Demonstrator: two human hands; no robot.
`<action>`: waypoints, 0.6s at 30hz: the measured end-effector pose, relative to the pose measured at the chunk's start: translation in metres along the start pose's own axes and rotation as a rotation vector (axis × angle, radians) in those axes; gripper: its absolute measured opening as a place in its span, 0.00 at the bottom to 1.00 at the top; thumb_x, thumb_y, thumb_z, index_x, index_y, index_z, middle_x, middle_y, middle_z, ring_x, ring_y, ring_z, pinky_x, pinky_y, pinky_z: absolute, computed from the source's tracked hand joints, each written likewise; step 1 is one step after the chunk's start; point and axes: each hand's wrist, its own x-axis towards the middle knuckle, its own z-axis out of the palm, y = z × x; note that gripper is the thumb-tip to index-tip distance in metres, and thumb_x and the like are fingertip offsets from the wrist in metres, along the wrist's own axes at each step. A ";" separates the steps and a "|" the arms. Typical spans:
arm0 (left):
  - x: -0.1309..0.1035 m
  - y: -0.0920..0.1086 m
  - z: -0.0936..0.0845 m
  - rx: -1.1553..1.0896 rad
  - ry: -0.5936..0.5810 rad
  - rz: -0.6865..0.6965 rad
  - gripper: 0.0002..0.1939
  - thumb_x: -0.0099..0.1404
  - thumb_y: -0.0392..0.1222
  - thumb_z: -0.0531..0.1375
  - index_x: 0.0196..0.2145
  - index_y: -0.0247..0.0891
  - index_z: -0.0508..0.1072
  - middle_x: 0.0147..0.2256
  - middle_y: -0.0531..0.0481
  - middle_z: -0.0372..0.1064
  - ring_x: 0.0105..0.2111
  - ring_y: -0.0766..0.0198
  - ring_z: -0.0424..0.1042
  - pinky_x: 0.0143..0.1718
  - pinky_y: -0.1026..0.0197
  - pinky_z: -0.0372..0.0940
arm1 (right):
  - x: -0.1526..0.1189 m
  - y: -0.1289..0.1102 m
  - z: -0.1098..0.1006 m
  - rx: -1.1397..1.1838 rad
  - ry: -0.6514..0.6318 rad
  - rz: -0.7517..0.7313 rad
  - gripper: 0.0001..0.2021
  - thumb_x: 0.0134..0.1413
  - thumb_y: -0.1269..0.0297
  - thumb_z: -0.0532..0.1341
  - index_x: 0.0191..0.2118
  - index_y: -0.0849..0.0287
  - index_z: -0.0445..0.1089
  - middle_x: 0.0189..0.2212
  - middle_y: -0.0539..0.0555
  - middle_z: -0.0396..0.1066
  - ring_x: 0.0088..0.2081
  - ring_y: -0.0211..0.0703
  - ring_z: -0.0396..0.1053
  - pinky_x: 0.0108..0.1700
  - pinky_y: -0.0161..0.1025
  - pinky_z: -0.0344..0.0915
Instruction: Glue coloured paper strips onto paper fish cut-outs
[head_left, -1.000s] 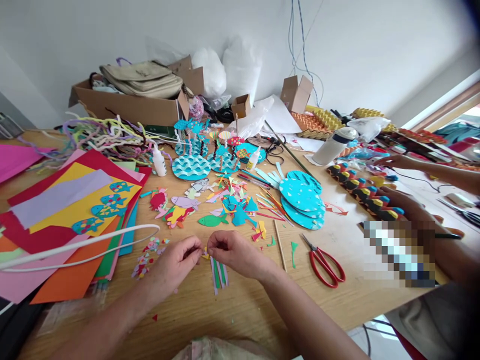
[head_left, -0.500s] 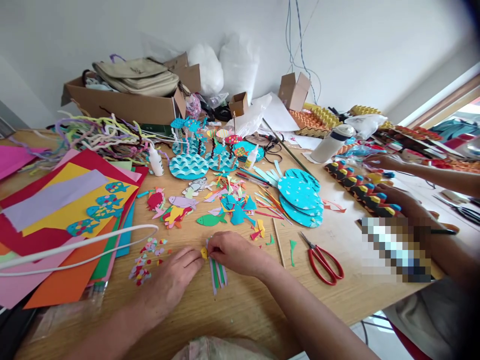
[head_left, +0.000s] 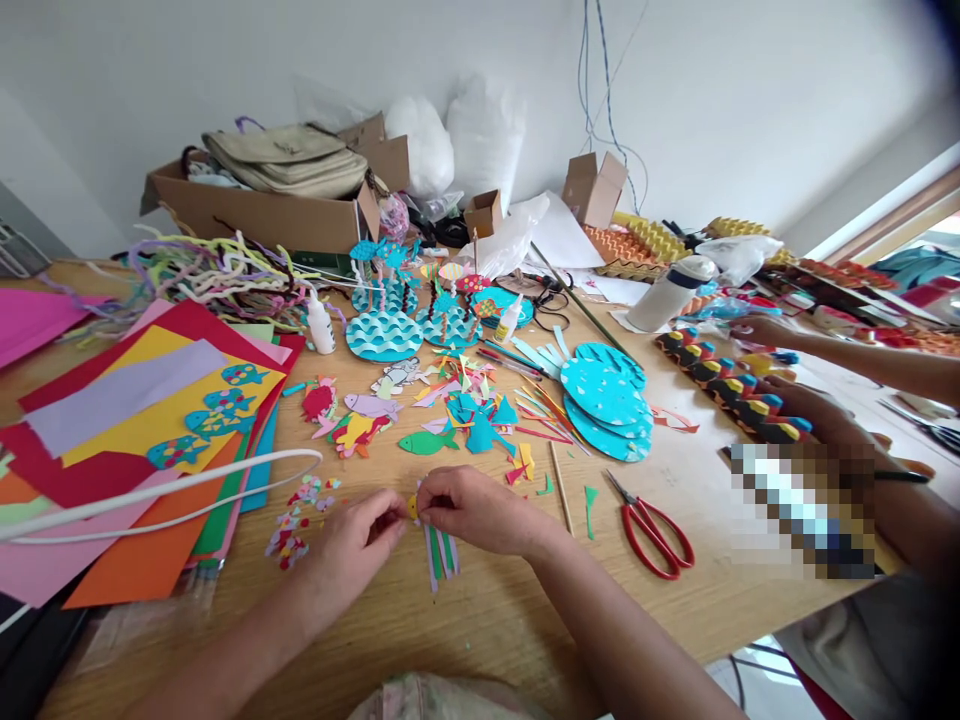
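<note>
Both of my hands meet over a small paper piece with a yellow end (head_left: 412,507) and green and lilac strips (head_left: 442,556) that hang down toward me on the table. My left hand (head_left: 367,535) is closed in a pinch at the yellow end. From the other side my right hand (head_left: 465,508) pinches the piece where the strips start, covering part of it. Left of my left hand lie small coloured paper dots (head_left: 292,538). A green paper fish (head_left: 427,442) lies just beyond my hands.
Red-handled scissors (head_left: 652,535) and a wooden stick (head_left: 561,487) lie to the right, near blue discs (head_left: 606,395). Coloured sheets (head_left: 135,400) cover the left side under a white cable (head_left: 187,478). Another person's hands (head_left: 806,400) are at the far right.
The fingers of my left hand have drawn into a tighter pinch at the yellow end. My right hand has hardly moved. The whole view has shifted slightly.
</note>
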 end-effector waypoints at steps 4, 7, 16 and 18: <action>0.008 0.002 0.006 0.006 -0.004 0.036 0.05 0.54 0.35 0.53 0.22 0.40 0.64 0.24 0.52 0.65 0.28 0.61 0.64 0.30 0.62 0.57 | 0.000 0.000 0.001 -0.013 -0.012 0.002 0.09 0.45 0.79 0.55 0.28 0.62 0.70 0.25 0.48 0.68 0.28 0.34 0.62 0.30 0.29 0.57; 0.011 -0.002 0.011 0.014 -0.012 0.059 0.06 0.55 0.35 0.52 0.22 0.40 0.64 0.25 0.52 0.64 0.28 0.60 0.64 0.30 0.62 0.56 | 0.000 0.000 0.001 -0.028 -0.013 -0.007 0.09 0.46 0.79 0.56 0.29 0.62 0.71 0.26 0.49 0.69 0.29 0.34 0.63 0.32 0.29 0.58; 0.017 -0.003 0.012 0.046 -0.041 0.061 0.06 0.54 0.33 0.52 0.21 0.40 0.62 0.24 0.53 0.62 0.27 0.62 0.63 0.30 0.63 0.55 | -0.001 0.001 0.000 -0.081 -0.010 -0.005 0.08 0.47 0.79 0.56 0.30 0.63 0.71 0.27 0.51 0.70 0.29 0.35 0.64 0.31 0.29 0.58; 0.017 -0.005 0.013 0.063 -0.045 0.060 0.07 0.54 0.32 0.52 0.21 0.39 0.62 0.24 0.53 0.62 0.27 0.62 0.63 0.30 0.63 0.55 | -0.001 0.001 0.000 -0.081 -0.010 0.000 0.08 0.47 0.78 0.56 0.30 0.63 0.71 0.27 0.51 0.70 0.29 0.35 0.64 0.31 0.29 0.58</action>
